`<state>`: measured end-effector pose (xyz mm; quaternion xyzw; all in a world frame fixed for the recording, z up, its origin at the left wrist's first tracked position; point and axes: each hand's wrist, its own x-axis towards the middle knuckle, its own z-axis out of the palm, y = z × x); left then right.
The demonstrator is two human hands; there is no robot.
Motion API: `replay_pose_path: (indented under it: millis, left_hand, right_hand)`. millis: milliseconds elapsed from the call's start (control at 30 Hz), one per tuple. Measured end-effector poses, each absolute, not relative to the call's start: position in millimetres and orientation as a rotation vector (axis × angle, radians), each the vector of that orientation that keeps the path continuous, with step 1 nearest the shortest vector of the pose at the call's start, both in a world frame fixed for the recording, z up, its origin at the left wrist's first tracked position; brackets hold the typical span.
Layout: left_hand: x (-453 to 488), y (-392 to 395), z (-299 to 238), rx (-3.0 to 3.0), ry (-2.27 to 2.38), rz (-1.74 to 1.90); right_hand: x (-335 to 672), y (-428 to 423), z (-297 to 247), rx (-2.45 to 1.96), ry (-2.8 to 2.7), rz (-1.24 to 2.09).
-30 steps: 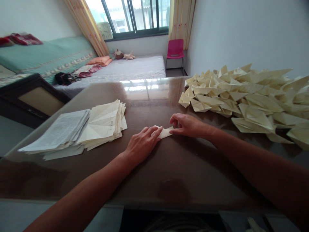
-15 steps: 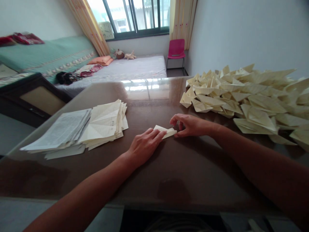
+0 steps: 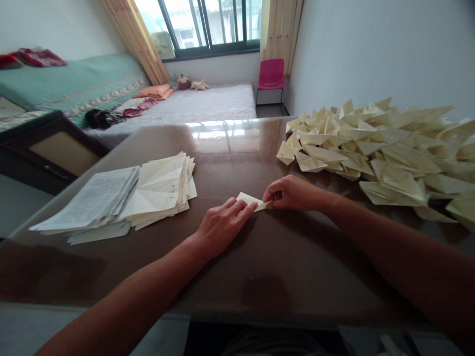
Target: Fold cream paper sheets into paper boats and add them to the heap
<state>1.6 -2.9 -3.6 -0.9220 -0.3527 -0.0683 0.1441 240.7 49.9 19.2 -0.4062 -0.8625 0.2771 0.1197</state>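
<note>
A small folded piece of cream paper (image 3: 246, 198) lies on the brown table in front of me, narrowing to a point on its right. My left hand (image 3: 223, 223) holds it down, fingers together across its left and near part and hiding some of it. At the right tip, my right hand (image 3: 288, 193) pinches the paper between thumb and fingertips. To the left is a stack of creased cream sheets (image 3: 158, 187), the top one showing fold lines. Right of my hands rises a large heap of folded cream paper pieces (image 3: 345, 141) with pointed ends.
Greyish printed sheets (image 3: 92, 195) overlap the cream stack's left side. The glossy table (image 3: 218, 277) reflects the window. Beyond it are a bed (image 3: 226, 101) and a pink chair (image 3: 271, 75); a dark cabinet (image 3: 52, 148) stands at left.
My right thumb and fingers, apart before, have closed on the paper's right tip. The paper's right end looks narrower and flatter. My left hand has barely moved.
</note>
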Motion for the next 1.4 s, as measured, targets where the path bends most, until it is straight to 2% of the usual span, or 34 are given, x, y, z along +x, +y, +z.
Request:
replay_pose_path:
  millis: [333,800,1100,1400]
  left_hand:
    - [3.8,-2.4,-2.2,-2.689,-1.120,-0.181]
    - [3.2,-0.9,0.8,-2.728,-1.037,-0.069]
    - [4.5,-1.7,0.8,-2.718,-1.058,-0.061]
    - [4.4,-1.2,0.8,-2.724,-1.063,-0.049]
  right_hand:
    - [240.4,48.9,15.3,-1.123,-2.636,0.726]
    - [225.6,38.8,5.4,-1.462,-2.564,0.342]
    - [202.9,1.2,25.3,-1.299,-2.895,-0.127]
    - [201.6,-13.1,29.7,-1.540,-2.927,-0.193]
